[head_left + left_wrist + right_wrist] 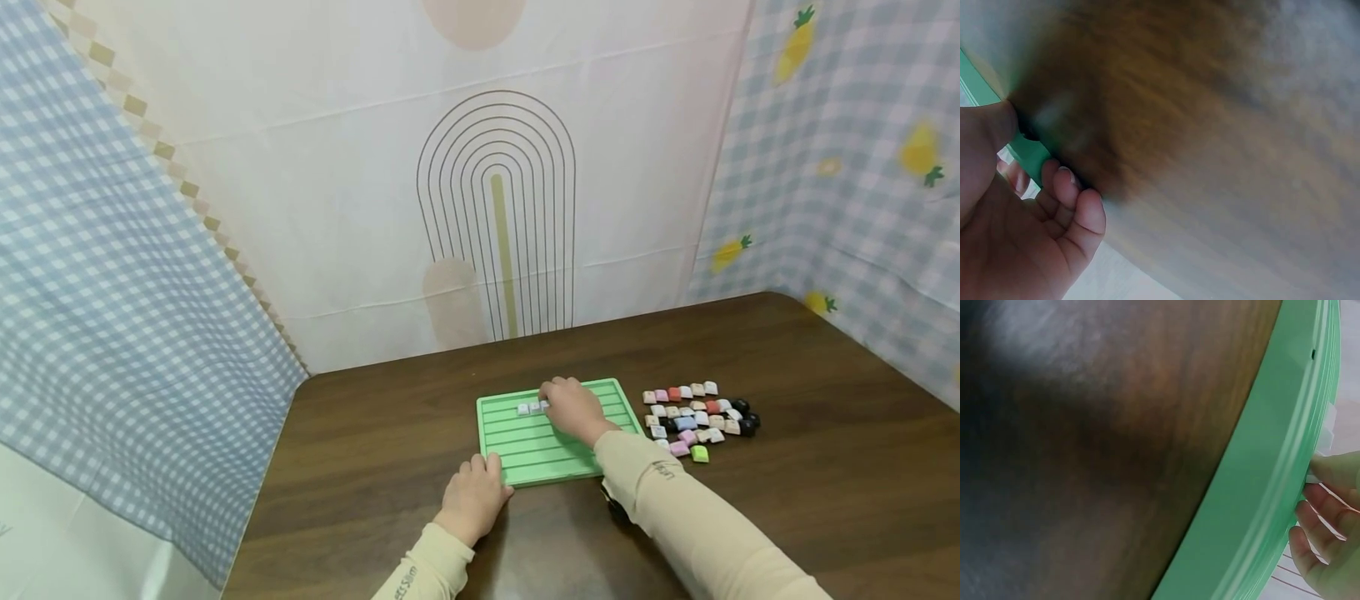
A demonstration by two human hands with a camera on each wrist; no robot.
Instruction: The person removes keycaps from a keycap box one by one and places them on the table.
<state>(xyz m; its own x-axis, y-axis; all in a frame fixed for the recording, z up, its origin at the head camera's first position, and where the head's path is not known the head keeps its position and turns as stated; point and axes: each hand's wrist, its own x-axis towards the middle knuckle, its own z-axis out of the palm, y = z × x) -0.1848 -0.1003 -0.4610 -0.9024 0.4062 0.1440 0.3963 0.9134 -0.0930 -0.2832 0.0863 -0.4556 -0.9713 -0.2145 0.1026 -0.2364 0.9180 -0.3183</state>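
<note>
A green ridged tray (pixel 536 471) lies on the wooden table. My left hand (pixel 472 500) grips its near left corner; in the left wrist view the thumb and curled fingers lie on either side of the green corner (pixel 1029 156). Over the tray's upper part, my right hand (pixel 573 408) pinches a small white keycap (pixel 1313 479), mostly covered by the fingers. Beside those fingertips, white keycaps (pixel 523 409) sit in a short row along an upper groove.
To the right of the tray, loose keycaps (pixel 686 423) in white, pink, red, blue and black lie in uneven rows. A lime-green keycap (pixel 700 453) is at their near edge. Patterned cloth (pixel 360 208) hangs behind the table (pixel 360 450).
</note>
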